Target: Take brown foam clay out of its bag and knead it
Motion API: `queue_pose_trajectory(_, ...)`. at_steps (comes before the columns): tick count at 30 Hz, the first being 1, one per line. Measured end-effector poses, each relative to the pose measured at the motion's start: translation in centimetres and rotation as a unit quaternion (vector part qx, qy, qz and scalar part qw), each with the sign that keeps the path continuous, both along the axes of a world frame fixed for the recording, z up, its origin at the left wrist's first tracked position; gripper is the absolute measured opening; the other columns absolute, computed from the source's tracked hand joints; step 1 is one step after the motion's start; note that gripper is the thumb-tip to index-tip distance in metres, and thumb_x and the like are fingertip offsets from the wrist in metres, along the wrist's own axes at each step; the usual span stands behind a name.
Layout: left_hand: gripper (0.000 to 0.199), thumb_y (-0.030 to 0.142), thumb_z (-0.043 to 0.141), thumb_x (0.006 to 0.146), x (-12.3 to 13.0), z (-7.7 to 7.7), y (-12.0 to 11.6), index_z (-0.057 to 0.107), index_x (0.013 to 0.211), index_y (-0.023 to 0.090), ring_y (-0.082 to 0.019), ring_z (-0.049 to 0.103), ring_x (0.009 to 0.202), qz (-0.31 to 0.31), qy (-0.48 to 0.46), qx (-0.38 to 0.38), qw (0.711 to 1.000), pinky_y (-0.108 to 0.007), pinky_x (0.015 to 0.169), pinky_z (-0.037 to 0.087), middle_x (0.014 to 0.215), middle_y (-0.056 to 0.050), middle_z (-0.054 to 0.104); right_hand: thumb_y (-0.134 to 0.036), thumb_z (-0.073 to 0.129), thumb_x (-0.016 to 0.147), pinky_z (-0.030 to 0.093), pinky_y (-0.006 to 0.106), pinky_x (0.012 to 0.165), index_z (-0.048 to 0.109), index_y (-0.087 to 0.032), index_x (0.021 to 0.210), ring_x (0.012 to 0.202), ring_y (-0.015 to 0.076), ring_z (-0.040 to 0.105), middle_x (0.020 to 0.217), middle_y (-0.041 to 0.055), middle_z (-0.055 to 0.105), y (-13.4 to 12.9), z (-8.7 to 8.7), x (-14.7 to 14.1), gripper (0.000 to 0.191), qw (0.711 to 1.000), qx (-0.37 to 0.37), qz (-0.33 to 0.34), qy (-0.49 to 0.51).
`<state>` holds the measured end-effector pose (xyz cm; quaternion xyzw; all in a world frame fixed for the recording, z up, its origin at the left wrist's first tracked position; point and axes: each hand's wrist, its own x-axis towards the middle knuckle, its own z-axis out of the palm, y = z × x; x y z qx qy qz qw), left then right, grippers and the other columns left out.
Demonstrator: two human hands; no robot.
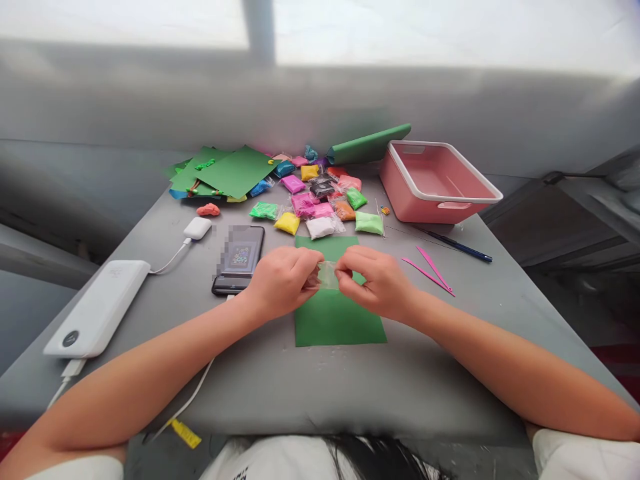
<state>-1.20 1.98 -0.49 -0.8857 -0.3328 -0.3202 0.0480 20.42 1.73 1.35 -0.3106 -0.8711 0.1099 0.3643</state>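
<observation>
Between my hands, a small clear plastic packet (328,275) is stretched above a green sheet (340,320) lying on the grey table. My left hand (290,279) is closed on the packet's left side, and the fingers of my right hand (373,280) pinch its right side. What is inside the packet, if anything, is too small to tell. Just beyond the sheet lie several coloured clay packets, among them a white one (321,227), a yellow one (287,223) and a light green one (369,223).
A phone (243,257) and white power bank (103,307) with cables lie left. At the back are green sheets (235,170), a rolled sheet (370,145) and a pink basket (445,212). Pink tools (430,273) and a dark pen (463,247) lie right.
</observation>
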Motion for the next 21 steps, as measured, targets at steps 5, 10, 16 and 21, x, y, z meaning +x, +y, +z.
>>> queue_pose_trajectory(5,0.028,0.019,0.053,0.084,0.1,0.0,-0.5,0.059,0.111,0.021,-0.019,0.070,0.074,0.069,0.018,-0.014,0.997,-0.026,0.060,0.042,0.080,-0.001,0.073,-0.018,0.058,0.089,0.045,0.027,0.058,0.054,-0.022,0.075,0.064,0.0131,0.052,0.068,-0.0009,0.059,0.6,-0.3,0.1,0.015,0.997,-0.065,-0.038,0.034)
queue_pose_trajectory(10,0.035,0.020,0.054,0.084,-0.2,0.1,-0.7,0.052,0.118,0.020,-0.019,0.071,0.071,0.070,0.007,-0.061,0.996,-0.025,0.058,0.042,0.074,0.001,0.072,-0.032,0.069,0.090,0.054,0.027,0.062,0.070,-0.023,0.085,0.075,0.0144,0.060,0.087,0.0033,0.065,0.4,-0.8,-0.1,0.011,0.980,-0.146,0.020,0.137)
queue_pose_trajectory(16,0.032,0.028,0.043,0.093,0.3,0.1,-1.3,0.044,0.123,0.017,-0.021,0.069,0.061,0.049,0.071,-0.081,0.993,-0.024,0.049,0.037,0.071,-0.001,0.070,-0.040,0.074,0.084,0.052,0.026,0.062,0.073,-0.021,0.080,0.081,0.0160,0.063,0.092,0.0051,0.066,-0.1,-0.9,-0.5,0.020,0.946,-0.308,0.011,0.097)
queue_pose_trajectory(21,0.040,0.026,0.041,0.093,0.9,0.5,-2.0,0.034,0.130,0.014,-0.025,0.072,0.063,0.058,0.153,-0.134,0.977,-0.027,0.048,0.038,0.077,-0.003,0.074,-0.038,0.067,0.088,0.050,0.027,0.064,0.062,-0.020,0.078,0.079,0.0154,0.059,0.092,0.0049,0.064,-0.5,-0.8,-0.7,0.021,0.958,-0.281,0.039,0.037)
